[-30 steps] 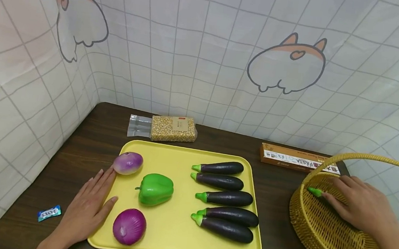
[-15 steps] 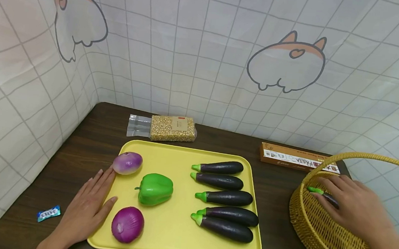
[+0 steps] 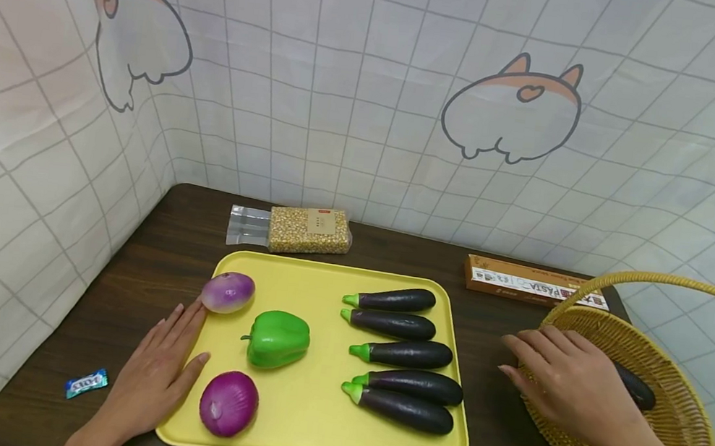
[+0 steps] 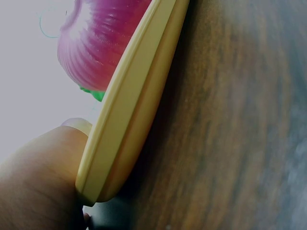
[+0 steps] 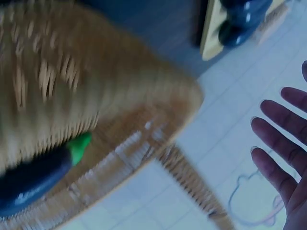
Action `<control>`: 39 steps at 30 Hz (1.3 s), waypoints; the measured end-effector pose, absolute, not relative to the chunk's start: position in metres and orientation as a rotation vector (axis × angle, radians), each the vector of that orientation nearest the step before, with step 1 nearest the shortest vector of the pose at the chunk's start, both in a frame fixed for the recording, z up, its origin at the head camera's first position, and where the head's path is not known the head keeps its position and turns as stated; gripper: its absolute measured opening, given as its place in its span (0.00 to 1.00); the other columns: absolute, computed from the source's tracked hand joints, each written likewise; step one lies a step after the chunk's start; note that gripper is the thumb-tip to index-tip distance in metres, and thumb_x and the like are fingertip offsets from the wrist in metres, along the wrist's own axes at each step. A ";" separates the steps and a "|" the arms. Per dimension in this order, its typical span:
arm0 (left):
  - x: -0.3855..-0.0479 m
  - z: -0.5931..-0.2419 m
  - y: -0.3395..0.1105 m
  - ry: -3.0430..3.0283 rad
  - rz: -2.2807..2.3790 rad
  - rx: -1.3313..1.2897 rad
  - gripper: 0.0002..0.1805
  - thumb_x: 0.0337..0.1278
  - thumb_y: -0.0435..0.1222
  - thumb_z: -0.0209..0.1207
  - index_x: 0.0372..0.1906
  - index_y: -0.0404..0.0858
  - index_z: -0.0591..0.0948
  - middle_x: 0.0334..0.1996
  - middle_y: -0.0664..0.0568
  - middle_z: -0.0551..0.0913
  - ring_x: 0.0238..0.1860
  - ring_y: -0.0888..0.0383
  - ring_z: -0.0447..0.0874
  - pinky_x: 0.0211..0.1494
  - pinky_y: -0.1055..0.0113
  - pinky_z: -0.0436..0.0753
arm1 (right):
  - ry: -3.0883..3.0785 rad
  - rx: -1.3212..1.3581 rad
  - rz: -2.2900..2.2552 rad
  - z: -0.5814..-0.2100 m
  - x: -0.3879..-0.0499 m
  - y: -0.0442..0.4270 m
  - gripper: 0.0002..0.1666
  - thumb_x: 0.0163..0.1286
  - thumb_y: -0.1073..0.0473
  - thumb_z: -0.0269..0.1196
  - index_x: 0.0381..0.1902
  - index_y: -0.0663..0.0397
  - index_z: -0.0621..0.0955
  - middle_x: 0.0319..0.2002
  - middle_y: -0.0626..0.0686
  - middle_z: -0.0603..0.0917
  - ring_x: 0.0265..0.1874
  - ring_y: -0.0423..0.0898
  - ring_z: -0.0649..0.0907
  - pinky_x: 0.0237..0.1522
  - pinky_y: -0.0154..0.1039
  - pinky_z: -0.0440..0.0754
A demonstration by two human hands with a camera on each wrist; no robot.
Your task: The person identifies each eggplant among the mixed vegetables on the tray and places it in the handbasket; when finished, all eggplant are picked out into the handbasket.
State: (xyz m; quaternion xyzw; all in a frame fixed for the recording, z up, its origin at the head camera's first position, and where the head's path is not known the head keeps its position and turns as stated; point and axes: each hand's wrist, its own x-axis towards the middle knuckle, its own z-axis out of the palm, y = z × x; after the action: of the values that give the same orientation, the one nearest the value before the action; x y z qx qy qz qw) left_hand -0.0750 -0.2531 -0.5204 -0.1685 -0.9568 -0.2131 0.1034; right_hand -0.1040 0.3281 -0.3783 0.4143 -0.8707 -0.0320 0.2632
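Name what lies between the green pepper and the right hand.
In the head view: five eggplants on the yellow tray, then its rim and dark tabletop.

dark eggplant (image 3: pixel 636 387), green-stemmed, lying inside woven basket (image 3: pixel 684 424); five eggplants (image 3: pixel 409 353) lined along right side of yellow tray (image 3: pixel 304 421).

Indoors, curtained (printed cloth (image 3: pixel 344 98)); dark table (image 3: pixel 487 433)

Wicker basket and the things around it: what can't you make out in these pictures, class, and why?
Wicker basket: head view, partly covered by the right grip; right wrist view, weave blurred.
Basket handle: head view, cut off by the right edge.
Eggplant in the basket: head view, stem end hidden by the right grip; right wrist view, blunt end cut off by the left edge.
Corn packet label: head view, small print unreadable.
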 end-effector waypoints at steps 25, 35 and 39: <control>-0.075 -0.521 -0.253 -2.811 -0.634 -0.498 0.40 0.82 0.45 0.53 0.87 0.38 0.50 0.85 0.45 0.51 0.82 0.37 0.48 0.84 0.55 0.38 | -2.301 1.290 0.206 -0.415 -0.077 0.246 0.25 0.84 0.39 0.54 0.55 0.49 0.88 0.45 0.45 0.87 0.40 0.46 0.85 0.40 0.48 0.86; -0.076 -0.523 -0.252 -2.797 -0.635 -0.493 0.40 0.82 0.45 0.53 0.86 0.38 0.51 0.85 0.45 0.51 0.82 0.37 0.49 0.84 0.53 0.40 | -2.404 1.334 0.211 -0.432 -0.068 0.228 0.23 0.82 0.40 0.58 0.59 0.48 0.87 0.48 0.44 0.86 0.43 0.44 0.84 0.41 0.44 0.86; -0.075 -0.522 -0.252 -2.803 -0.637 -0.488 0.40 0.82 0.45 0.53 0.86 0.38 0.51 0.85 0.45 0.51 0.82 0.37 0.49 0.84 0.53 0.40 | -2.446 1.336 0.217 -0.435 -0.067 0.223 0.22 0.78 0.42 0.64 0.61 0.47 0.86 0.50 0.44 0.85 0.43 0.43 0.84 0.41 0.44 0.86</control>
State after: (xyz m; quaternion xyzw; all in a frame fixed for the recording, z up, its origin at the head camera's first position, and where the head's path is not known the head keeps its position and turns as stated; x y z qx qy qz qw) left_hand -0.0746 -0.2525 -0.5216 -0.1663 -0.9553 -0.2170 0.1128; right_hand -0.0666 0.2231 -0.4353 0.4709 -0.8618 0.0764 0.1723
